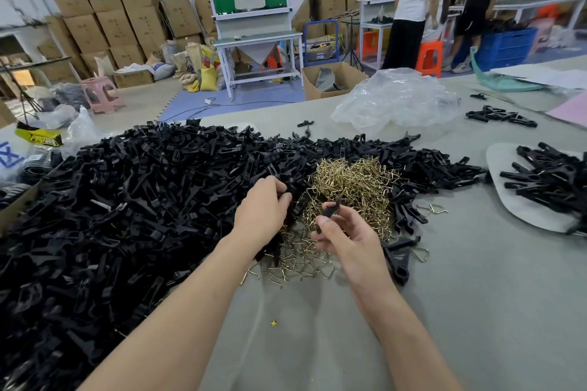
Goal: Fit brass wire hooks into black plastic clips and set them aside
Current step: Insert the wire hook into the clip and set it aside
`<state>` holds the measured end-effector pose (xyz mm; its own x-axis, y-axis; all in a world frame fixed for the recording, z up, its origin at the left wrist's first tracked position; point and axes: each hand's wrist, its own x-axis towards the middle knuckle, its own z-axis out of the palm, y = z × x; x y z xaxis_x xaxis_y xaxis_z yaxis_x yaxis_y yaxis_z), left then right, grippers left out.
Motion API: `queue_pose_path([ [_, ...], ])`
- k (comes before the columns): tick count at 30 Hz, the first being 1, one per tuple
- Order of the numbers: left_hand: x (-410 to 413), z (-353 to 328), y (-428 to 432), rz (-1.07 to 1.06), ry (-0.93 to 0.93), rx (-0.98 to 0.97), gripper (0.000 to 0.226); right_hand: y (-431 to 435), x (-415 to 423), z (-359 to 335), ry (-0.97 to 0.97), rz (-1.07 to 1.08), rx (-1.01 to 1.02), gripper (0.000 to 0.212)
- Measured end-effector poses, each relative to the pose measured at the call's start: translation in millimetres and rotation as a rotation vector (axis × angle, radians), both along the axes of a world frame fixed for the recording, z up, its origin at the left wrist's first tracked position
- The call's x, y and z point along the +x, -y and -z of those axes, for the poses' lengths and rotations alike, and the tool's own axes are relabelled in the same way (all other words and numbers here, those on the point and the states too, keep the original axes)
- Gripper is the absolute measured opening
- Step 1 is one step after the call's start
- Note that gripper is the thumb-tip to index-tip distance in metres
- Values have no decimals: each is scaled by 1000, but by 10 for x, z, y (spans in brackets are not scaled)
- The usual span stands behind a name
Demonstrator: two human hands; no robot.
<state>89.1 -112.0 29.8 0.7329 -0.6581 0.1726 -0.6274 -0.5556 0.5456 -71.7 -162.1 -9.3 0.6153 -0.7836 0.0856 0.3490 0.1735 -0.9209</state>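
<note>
Left hand (262,211) grips black clips (293,197) in the heap (127,200); right hand (344,236) pinches one clip (331,209) — slim, matte, fork-tipped — over glinting brass hooks (355,181).

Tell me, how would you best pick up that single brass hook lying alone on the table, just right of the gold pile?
Pinch the brass hook from straight above, across one straight leg near its bend. It lies flat on the grey table, so a sideways grasp would only slide it; come in from its right, away from the black clips on its left.
</note>
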Motion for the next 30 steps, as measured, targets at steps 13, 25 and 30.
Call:
queue_pose_path([
  [13,33,88,-382,18,-224,-395,27,-60,11,4,-16,-83,20,19],
  [25,-581,327,-898,78,-679,-738,7,-155,44,11,-43,-207,-84,26],
  [30,-609,362,-858,112,-926,-876,15,-187,42,32,-62,-258,-161,20],
])
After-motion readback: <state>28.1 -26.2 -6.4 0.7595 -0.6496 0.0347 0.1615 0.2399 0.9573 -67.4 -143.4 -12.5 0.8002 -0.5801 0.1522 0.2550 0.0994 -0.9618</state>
